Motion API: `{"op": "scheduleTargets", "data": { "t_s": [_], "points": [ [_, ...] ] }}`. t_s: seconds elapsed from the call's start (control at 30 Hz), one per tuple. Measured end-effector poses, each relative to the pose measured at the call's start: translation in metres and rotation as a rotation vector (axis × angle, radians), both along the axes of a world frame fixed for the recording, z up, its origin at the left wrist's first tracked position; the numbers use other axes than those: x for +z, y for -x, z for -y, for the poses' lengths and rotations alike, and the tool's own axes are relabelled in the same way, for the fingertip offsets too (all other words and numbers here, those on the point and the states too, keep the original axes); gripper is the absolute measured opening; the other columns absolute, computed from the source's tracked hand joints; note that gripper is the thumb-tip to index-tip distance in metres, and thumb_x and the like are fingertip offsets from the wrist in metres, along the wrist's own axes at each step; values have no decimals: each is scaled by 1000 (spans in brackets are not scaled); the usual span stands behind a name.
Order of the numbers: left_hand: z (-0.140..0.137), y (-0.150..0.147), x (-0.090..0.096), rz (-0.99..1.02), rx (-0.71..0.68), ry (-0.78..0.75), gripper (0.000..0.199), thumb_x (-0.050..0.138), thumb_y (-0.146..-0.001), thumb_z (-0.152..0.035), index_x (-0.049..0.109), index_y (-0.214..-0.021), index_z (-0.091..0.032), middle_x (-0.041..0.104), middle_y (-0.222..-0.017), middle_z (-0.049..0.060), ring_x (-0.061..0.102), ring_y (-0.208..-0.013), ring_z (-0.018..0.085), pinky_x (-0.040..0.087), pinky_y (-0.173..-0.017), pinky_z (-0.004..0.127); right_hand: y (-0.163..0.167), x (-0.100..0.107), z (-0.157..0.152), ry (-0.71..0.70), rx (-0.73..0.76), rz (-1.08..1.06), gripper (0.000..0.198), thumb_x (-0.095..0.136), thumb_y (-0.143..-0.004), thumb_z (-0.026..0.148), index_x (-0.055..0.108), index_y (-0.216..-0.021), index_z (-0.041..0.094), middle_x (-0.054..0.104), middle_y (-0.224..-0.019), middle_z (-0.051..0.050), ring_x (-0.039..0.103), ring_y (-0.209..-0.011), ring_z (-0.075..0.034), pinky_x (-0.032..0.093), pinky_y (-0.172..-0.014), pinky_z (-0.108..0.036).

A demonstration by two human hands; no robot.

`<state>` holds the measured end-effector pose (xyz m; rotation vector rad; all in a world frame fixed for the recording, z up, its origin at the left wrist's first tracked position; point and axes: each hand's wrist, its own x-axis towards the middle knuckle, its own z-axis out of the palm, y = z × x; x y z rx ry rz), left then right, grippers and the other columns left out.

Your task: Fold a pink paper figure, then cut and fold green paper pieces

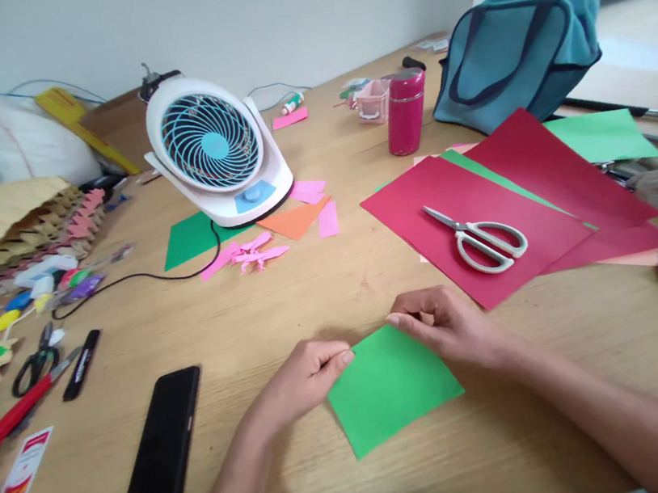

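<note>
A piece of green paper (395,392) is held between my two hands, just over the wooden table. My left hand (307,376) pinches its far left edge between thumb and fingers. At the far right corner, my right hand (444,324) grips it the same way, thumb on top. The fingertips under the paper are hidden. Beyond my right hand, white-handled scissors (480,237) lie on a stack of red paper (419,193). A black phone (162,449) rests on the table left of my left forearm.
A white fan (217,148) stands at the back left, its cord running left. Folded pink paper (256,252) lies before it. A magenta flask (407,113) and a blue bag (523,56) stand at the back right. Red-handled pliers (22,412) lie far left.
</note>
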<state>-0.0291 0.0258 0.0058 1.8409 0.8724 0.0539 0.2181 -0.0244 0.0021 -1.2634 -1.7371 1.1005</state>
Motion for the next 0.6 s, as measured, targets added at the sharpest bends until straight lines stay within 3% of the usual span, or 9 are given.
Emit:
{"op": "scheduleTargets", "data": {
  "t_s": [0.1, 0.2, 0.27, 0.37, 0.47, 0.53, 0.6],
  "points": [
    [-11, 11, 0, 26, 54, 49, 47, 42, -94, -51, 39, -61, -18, 36, -61, -4, 39, -58, 10, 33, -55, 22, -5, 0, -2, 8, -59, 18, 40, 48, -98, 42, 46, -65, 18, 39, -62, 4, 36, -58, -10, 27, -52, -24],
    [-20, 23, -3, 23, 168, 83, 46, 47, -91, -54, 55, -67, -16, 53, -65, 0, 51, -61, 12, 43, -59, 23, -10, -4, -4, 31, -68, 52, 41, 48, -97, 42, 45, -64, 18, 34, -61, 5, 33, -57, -9, 26, -51, -24],
    [-25, 29, -6, 45, 243, 106, 44, 51, -89, -56, 61, -75, -15, 61, -69, 3, 55, -61, 13, 45, -60, 23, -11, -6, -6, 84, -20, 70, 38, 49, -96, 42, 51, -67, 18, 39, -61, 4, 35, -58, -10, 27, -51, -24],
    [-29, 32, -11, 123, 315, 130, 47, 52, -88, -59, 59, -73, -16, 61, -64, 2, 54, -56, 11, 44, -55, 22, -12, -7, -6, 131, 27, 77, 32, 52, -95, 39, 61, -74, 17, 51, -65, 2, 42, -60, -11, 30, -53, -24],
    [-26, 25, -12, 177, 424, 25, 44, 53, -89, -57, 60, -74, -16, 63, -66, 2, 55, -56, 11, 42, -52, 20, -12, -7, -5, 75, -47, 79, 30, 52, -95, 38, 64, -78, 17, 55, -66, 2, 45, -61, -11, 32, -54, -24],
    [-20, 16, -10, 227, 473, -89, 38, 54, -91, -52, 64, -81, -16, 67, -76, 4, 61, -67, 13, 44, -56, 20, -10, -7, -4, 35, -100, 71, 31, 52, -95, 40, 65, -79, 17, 55, -64, 2, 46, -59, -11, 32, -53, -24],
    [-11, 4, -7, 267, 407, -135, 35, 51, -94, -47, 69, -92, -16, 71, -91, 7, 65, -84, 16, 47, -66, 22, -7, -8, -2, 16, -123, 60, 31, 52, -96, 42, 66, -81, 18, 57, -64, 2, 47, -59, -11, 33, -53, -24]
  ]
}}
